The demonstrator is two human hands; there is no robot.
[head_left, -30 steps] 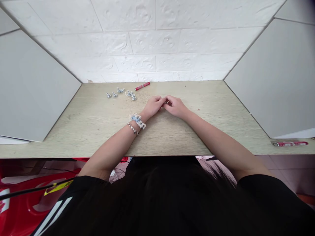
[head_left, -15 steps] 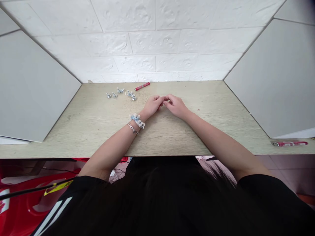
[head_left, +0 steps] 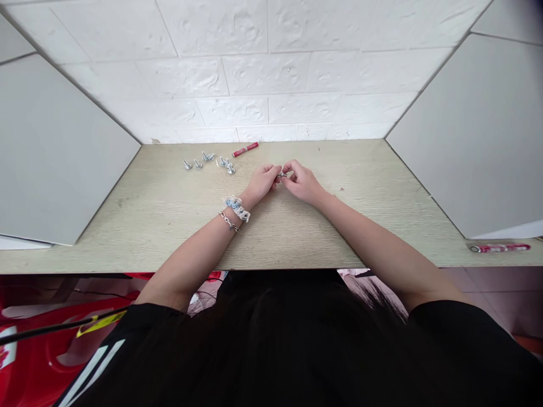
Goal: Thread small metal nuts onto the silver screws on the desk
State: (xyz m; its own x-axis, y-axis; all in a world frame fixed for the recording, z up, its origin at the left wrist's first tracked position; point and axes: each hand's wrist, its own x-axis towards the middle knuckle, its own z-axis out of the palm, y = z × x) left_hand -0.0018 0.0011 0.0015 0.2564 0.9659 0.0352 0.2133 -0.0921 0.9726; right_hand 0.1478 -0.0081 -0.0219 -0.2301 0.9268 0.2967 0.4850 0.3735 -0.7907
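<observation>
Between my fingertips, above the middle of the table, is a small silver bolt (head_left: 283, 175). My left hand (head_left: 263, 180) pinches one end of it, hiding that end. The thumb and forefinger of my right hand (head_left: 302, 181) are closed about the other end, with a little of the shank showing in the gap. Left of my hands stand several similar silver bolts with wide round heads (head_left: 229, 167), most with their shanks pointing up.
A red tube-like stick (head_left: 245, 150) lies behind the bolts near the white brick wall (head_left: 271, 73). Another red stick (head_left: 500, 248) rests at the table's front right edge. Grey-white panels (head_left: 55, 147) border the table (head_left: 280, 237) on both sides. A red plastic chair (head_left: 38, 362) is below left.
My fingertips have parted slightly, so the bolt between them now shows. My right forefinger has lifted a little. Both arms and the other bolts stay in place.
</observation>
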